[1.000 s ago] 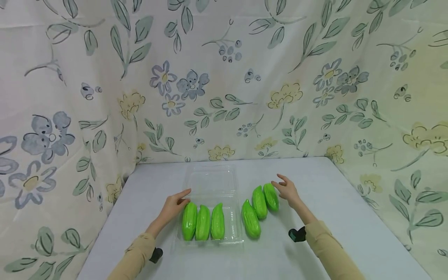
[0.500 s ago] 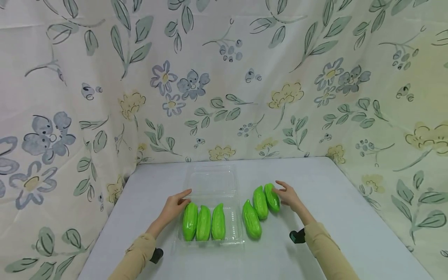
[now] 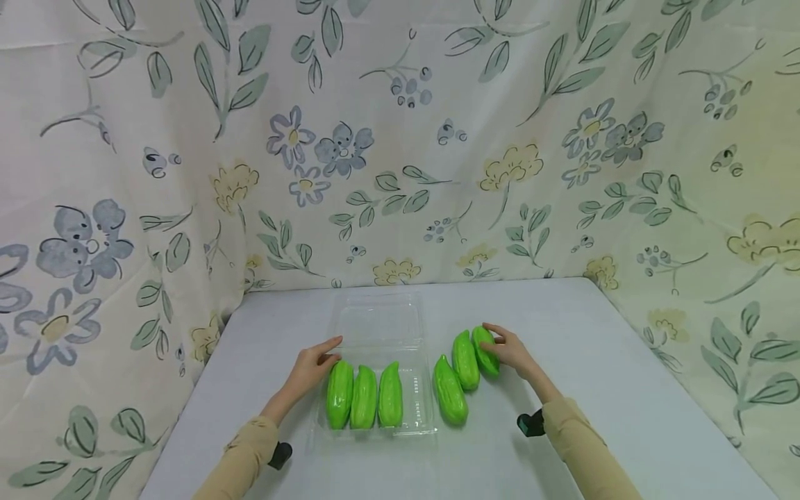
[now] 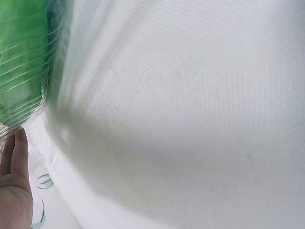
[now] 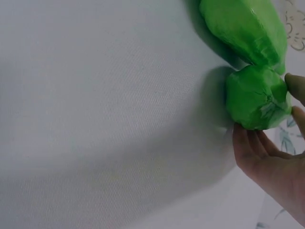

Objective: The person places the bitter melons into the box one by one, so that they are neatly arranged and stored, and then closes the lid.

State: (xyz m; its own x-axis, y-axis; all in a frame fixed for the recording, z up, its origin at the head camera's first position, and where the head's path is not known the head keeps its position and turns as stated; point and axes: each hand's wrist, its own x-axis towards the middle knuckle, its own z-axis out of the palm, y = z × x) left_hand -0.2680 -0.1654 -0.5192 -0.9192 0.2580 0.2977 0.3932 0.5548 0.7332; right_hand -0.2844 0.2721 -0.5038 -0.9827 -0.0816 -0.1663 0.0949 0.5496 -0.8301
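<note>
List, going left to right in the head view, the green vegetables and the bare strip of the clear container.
First vegetable → second vegetable → third vegetable, all inside the container → the container's bare strip → fourth vegetable → fifth vegetable → sixth vegetable, these three outside.

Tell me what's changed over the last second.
The right hand has dropped slightly in the head view, and its fingers have closed round the rightmost glossy green elongated vegetable. Unchanged: the left hand at the clear plastic container, the three vegetables inside, and the other two loose ones.
</note>
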